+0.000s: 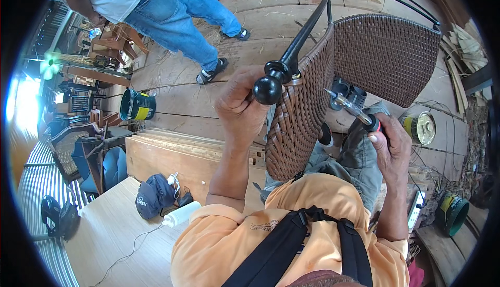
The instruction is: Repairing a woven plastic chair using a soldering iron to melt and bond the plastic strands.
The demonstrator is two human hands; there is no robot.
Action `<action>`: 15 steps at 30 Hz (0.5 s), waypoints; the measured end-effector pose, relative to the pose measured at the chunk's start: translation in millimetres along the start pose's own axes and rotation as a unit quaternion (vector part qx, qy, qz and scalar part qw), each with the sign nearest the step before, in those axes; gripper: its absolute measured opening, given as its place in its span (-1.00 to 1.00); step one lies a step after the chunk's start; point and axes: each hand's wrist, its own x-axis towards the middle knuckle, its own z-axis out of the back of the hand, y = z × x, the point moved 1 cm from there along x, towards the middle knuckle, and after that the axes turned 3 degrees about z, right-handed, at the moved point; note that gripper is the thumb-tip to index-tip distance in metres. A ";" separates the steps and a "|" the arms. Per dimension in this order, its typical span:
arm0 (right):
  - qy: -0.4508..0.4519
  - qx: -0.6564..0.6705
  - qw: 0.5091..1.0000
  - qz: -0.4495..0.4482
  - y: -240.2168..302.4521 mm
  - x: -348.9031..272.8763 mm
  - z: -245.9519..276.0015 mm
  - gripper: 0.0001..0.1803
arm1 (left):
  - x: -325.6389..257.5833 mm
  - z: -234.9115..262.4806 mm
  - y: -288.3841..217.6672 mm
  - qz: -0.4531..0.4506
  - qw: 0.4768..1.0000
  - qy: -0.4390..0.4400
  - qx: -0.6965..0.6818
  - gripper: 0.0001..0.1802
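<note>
My left hand (240, 104) is closed around the black, ball-ended post of a chair frame (296, 50). Brown woven strands wrap this frame, forming a curved wicker side panel (304, 115) that leans over my lap. On the right, my right hand (391, 141) grips the black-and-red end of a pointed tool (354, 108) with a clear barrel and a thin metal tip. That tip points up and left toward the weave, apart from it. Farther out lies the broad woven panel (388, 52) of the same chair.
Another person in blue jeans (174, 18) stands on the plank floor at upper left. A green bucket (137, 104) sits left; another bucket (451, 214) and a metal can (420, 128) are right. A dark cap (155, 196) and white cylinder (181, 214) lie on a pale board (112, 235).
</note>
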 end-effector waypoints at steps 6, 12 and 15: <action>0.014 -0.008 1.000 0.026 -0.4 12.1 -4.4 -0.53 | 7.2 -11.8 -11.7 0.024 0.998 -0.031 0.054 -0.80; 0.027 -0.015 0.998 0.049 -3.4 23.0 -9.2 -0.55 | 10.1 -14.3 -14.1 0.075 0.997 -0.034 0.003 -0.79; 0.025 0.003 0.998 0.053 -1.9 26.5 -13.1 -0.57 | 12.5 -11.4 -13.6 0.016 0.998 -0.020 0.059 -0.78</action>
